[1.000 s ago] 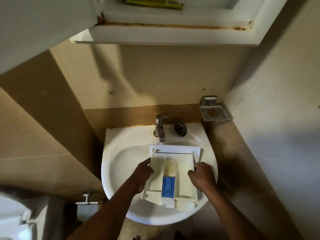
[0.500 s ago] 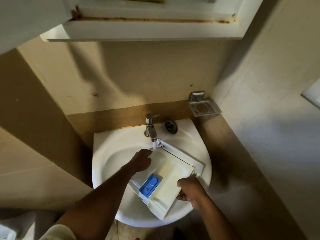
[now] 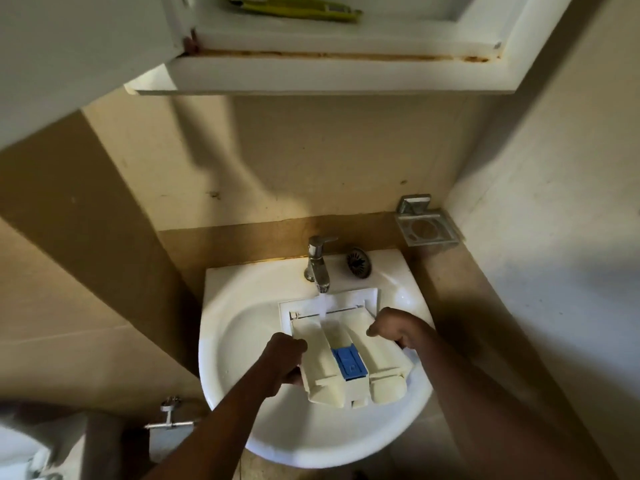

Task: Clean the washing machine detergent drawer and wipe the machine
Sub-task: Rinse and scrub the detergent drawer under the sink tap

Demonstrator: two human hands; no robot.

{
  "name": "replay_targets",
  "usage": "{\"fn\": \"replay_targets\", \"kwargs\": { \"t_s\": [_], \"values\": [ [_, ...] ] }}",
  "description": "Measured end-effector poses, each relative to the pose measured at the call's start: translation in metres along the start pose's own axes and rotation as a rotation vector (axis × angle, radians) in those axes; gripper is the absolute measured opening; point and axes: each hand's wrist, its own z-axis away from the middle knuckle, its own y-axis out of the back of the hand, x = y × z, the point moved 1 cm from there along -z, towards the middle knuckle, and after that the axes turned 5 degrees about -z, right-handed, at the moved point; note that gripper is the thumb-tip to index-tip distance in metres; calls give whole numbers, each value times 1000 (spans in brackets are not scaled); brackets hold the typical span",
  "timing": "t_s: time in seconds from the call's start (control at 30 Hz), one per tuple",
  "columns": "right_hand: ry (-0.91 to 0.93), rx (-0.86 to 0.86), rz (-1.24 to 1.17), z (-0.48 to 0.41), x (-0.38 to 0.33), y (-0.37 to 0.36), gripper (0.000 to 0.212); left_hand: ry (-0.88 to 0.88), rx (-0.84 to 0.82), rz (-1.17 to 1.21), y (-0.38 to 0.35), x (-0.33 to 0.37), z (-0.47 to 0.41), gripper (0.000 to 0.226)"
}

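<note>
The cream detergent drawer [image 3: 320,351] with a blue insert [image 3: 349,362] is held over the white basin [image 3: 242,341], its front panel toward the tap [image 3: 320,268]. Water runs from the tap onto the drawer's front end. My left hand [image 3: 285,358] grips the drawer's left side. My right hand [image 3: 394,327] grips its right side, fingers curled over the edge.
A white wall cabinet [image 3: 311,74] with its door open hangs overhead; a green packet [image 3: 294,8] lies on its shelf. A metal soap holder [image 3: 426,226] is fixed at the right. A drain strainer [image 3: 359,262] lies beside the tap. A toilet-paper holder [image 3: 169,424] sits lower left.
The drawer was swung from a diagonal tilt back to straight under the tap. My right hand moved up from the drawer's near end to its right side.
</note>
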Motion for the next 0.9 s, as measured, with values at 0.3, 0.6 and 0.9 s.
{"fn": "replay_targets", "kwargs": {
  "t_s": [0.3,0.6,0.9],
  "values": [
    [42,-68,126,-35,-17,10,18,4,200,15,-12,-7,-3,17],
    [170,2,-6,-51,-1,4,15,-139,392,-106,-16,-5,3,23],
    [144,61,-71,-48,19,-9,10,-148,311,-153,-18,-13,2,30]
  ]
}}
